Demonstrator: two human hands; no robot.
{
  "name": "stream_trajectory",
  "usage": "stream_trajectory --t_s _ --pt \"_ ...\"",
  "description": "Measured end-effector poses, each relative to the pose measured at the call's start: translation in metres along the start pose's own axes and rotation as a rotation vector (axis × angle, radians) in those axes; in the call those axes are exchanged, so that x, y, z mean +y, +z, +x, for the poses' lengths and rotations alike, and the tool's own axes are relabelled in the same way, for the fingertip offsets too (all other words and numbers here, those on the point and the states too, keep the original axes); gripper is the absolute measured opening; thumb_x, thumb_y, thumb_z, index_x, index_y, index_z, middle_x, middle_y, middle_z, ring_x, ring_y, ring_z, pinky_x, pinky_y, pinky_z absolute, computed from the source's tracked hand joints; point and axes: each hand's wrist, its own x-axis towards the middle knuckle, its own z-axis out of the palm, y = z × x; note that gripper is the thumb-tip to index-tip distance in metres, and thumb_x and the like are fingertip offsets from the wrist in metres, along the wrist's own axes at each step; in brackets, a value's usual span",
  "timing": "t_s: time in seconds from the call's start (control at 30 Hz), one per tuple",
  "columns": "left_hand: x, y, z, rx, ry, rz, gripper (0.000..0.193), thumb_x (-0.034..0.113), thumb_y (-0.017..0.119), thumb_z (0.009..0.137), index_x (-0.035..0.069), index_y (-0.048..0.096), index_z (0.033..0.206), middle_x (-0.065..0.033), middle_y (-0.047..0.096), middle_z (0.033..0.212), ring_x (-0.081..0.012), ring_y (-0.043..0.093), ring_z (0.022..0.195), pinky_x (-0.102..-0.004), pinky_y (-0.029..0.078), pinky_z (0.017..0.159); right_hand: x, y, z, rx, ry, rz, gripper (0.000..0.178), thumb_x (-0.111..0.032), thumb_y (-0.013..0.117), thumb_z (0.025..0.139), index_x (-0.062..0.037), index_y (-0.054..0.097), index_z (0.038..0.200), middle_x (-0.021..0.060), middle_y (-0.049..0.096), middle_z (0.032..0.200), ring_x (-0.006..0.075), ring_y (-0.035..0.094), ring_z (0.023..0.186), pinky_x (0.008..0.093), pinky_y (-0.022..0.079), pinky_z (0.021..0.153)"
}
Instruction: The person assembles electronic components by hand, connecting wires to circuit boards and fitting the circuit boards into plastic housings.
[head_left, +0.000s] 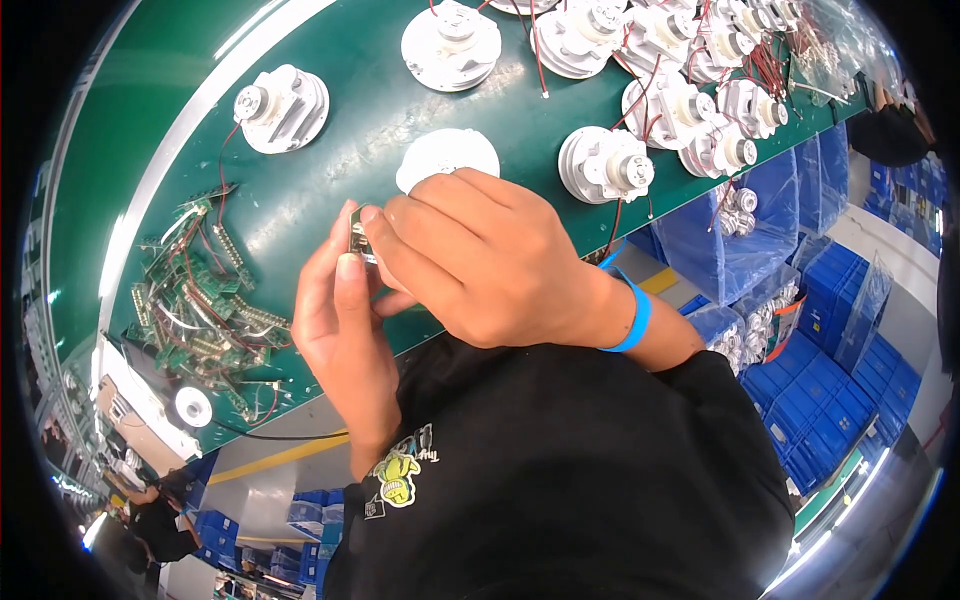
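Note:
My left hand [345, 315] and my right hand [485, 260] meet over the green bench, closed on a small part [359, 238] that looks like a little green circuit board. Fingers cover most of it, and its lower end has a shiny edge. The left thumb and fingers pinch it from the left; the right thumb and index finger press against it from the other side. Just beyond the right hand lies a round white housing [452, 155], partly hidden by the knuckles. A tangled pile of green circuit boards with wires [200, 300] lies left of my left hand.
White round units with motors and red wires [605, 165] crowd the bench's far right; one more white unit [285, 108] sits at the far left. A white spool-like disc [193, 406] lies by the near left edge. Blue crates [810, 410] stand at right. Other people work nearby.

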Motion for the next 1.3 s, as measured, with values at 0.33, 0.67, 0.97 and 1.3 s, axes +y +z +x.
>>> stream_trajectory --t_s 0.33,0.67,0.97,1.3 --pt "-0.010 0.000 -0.002 0.058 0.072 0.133 0.038 0.017 0.051 0.101 -0.006 0.054 0.131 -0.0085 0.065 0.108 -0.0065 0.058 0.078 -0.0197 0.052 0.062 -0.003 0.016 -0.007 0.058 0.054 0.047 0.028 -0.010 0.068 0.066 0.0059 0.066 0.089 0.0098 0.060 0.080 0.0224 0.059 0.072 0.0321 0.049 0.058" --pt "0.009 0.008 0.015 -0.073 -0.060 0.034 0.050 0.022 0.042 0.102 -0.003 0.032 0.144 -0.0265 0.058 0.115 -0.0265 0.069 0.075 -0.0264 0.052 0.039 -0.025 -0.024 -0.062 0.133 0.448 -0.068 0.022 -0.012 0.074 0.077 -0.0002 0.064 0.092 0.0104 0.063 0.084 0.0252 0.061 0.078 0.0317 0.049 0.066" --pt "0.000 -0.013 0.022 -0.259 -0.205 -0.155 0.054 0.027 0.037 0.104 -0.003 0.026 0.147 -0.0196 0.057 0.119 -0.0214 0.067 0.075 -0.0219 0.041 0.029 -0.029 -0.044 -0.088 0.286 0.979 0.701 0.016 0.010 0.064 0.087 0.0065 0.063 0.103 0.0149 0.070 0.093 0.0167 0.070 0.080 0.0241 0.055 0.064" --pt "-0.010 -0.003 0.012 -0.411 -0.258 -0.469 0.057 0.028 0.037 0.103 -0.003 0.020 0.148 -0.0290 0.043 0.138 -0.0227 0.066 0.068 -0.0243 0.045 0.028 -0.007 -0.013 -0.050 0.134 0.528 0.544 0.010 -0.010 0.066 0.089 -0.0021 0.070 0.093 0.0064 0.070 0.076 0.0167 0.063 0.052 0.0270 0.046 0.045"
